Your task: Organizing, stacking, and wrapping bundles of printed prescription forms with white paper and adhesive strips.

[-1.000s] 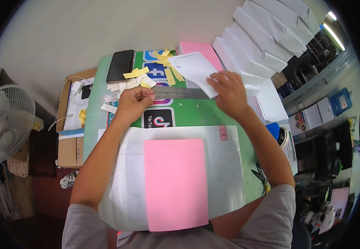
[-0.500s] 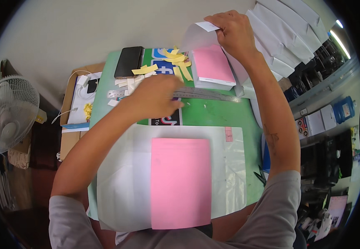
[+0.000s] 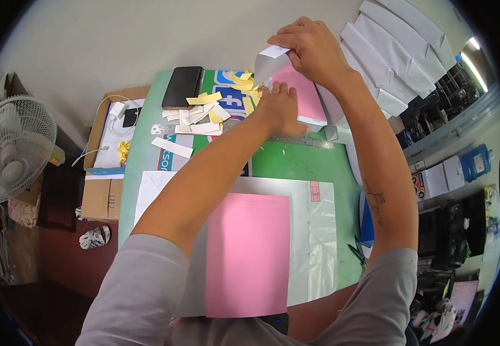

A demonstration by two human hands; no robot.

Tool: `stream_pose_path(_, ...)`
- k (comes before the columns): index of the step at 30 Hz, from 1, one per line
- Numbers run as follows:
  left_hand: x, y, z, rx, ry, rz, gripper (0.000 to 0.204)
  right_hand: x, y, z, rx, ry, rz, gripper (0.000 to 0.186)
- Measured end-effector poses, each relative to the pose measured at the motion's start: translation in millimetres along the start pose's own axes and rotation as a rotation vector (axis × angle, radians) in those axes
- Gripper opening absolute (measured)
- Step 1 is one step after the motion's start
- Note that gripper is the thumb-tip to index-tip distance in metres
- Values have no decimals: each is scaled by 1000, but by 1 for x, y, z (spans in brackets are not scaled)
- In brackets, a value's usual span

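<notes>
My right hand (image 3: 314,51) is raised over the far right of the table and pinches the edge of a curled white sheet of paper (image 3: 267,62). Below it, my left hand (image 3: 281,108) lies with spread fingers on the near left part of a stack of paper with a pink top (image 3: 309,95). A steel ruler (image 3: 313,142) runs along the near side of that stack, partly covered by my left hand. In front of me a pink sheet (image 3: 248,254) lies on a larger white plastic-like sheet (image 3: 313,254), whose left part my left arm hides.
White paper strips (image 3: 206,118) and yellow strips (image 3: 241,81) lie beside a black phone (image 3: 182,86). White folded bundles (image 3: 394,57) stand at the far right. Scissors (image 3: 356,252) rest at the right table edge. A fan (image 3: 13,150) and a cardboard box (image 3: 101,196) are at left.
My left hand has moved right and away from me, from above the strips onto the pink-topped stack. My right hand has shifted slightly left, still with the sheet.
</notes>
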State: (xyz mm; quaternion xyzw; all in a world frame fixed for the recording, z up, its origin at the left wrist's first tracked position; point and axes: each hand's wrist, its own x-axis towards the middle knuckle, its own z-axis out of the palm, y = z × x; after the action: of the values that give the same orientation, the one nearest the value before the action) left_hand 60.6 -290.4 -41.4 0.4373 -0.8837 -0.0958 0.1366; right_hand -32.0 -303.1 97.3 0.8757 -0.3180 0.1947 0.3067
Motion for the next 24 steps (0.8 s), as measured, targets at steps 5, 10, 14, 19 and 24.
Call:
stream_pose_path(5, -1, 5, 1, 33, -33, -55, 116, 4, 5, -1, -13, -15, -50, 35)
stream_pose_path(10, -3, 7, 4, 62, -17, -89, 118, 21, 4, -4, -37, 22, -45, 33)
stream_pose_path(14, -4, 4, 0, 52, -36, -89, 118, 43, -3, -24, 0, 173, -109, 22)
stream_pose_path(19, 0, -8, -12, 92, -101, -17, 111, 28, -5, -67, 21, 151, -13, 27)
stream_pose_path(24, 7, -31, -22, -60, -44, 49, 83, -72, -18, -135, -47, 57, 23, 39)
